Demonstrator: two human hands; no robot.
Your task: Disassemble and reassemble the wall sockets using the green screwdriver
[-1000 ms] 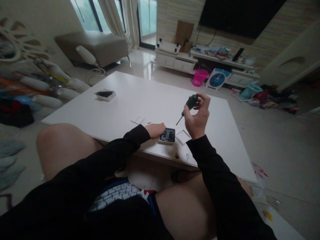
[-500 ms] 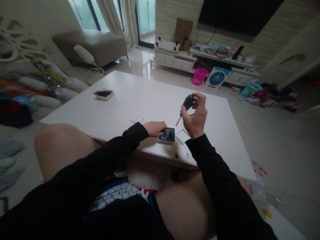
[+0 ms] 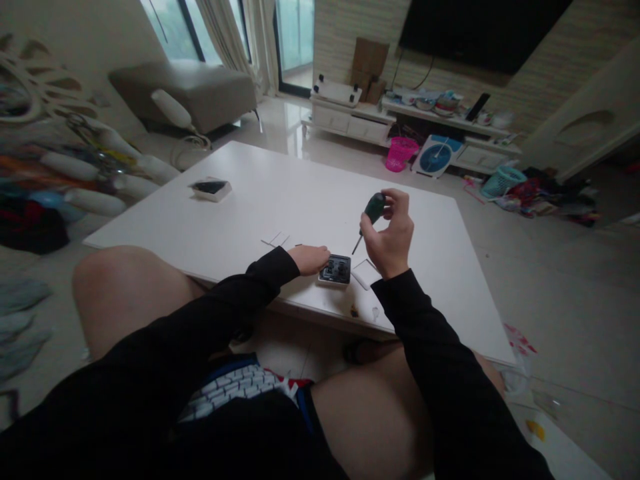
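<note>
My right hand (image 3: 389, 232) grips a screwdriver (image 3: 374, 208) by its dark green handle. The thin shaft slants down to the left, its tip beside a small square wall switch (image 3: 336, 270) with a black inside and a pale casing. The switch lies near the front edge of the white table (image 3: 310, 200). At its left side my left hand (image 3: 311, 259) has its fingers closed on the edge; the fingertips are partly hidden. Just right of the switch lies a white frame (image 3: 365, 273), partly behind my right wrist. Thin white strips (image 3: 276, 239) lie left of my left hand.
A second pale box with a dark top (image 3: 212, 189) sits at the table's far left. Small bits (image 3: 354, 311) lie near the front edge. Beyond the table stand a pink basket (image 3: 400, 155), a fan (image 3: 434, 157) and a low cabinet (image 3: 345, 123).
My left hand has shifted slightly left on the switch's edge. The screwdriver stays in my right hand, at nearly the same place. The view has moved slightly.
</note>
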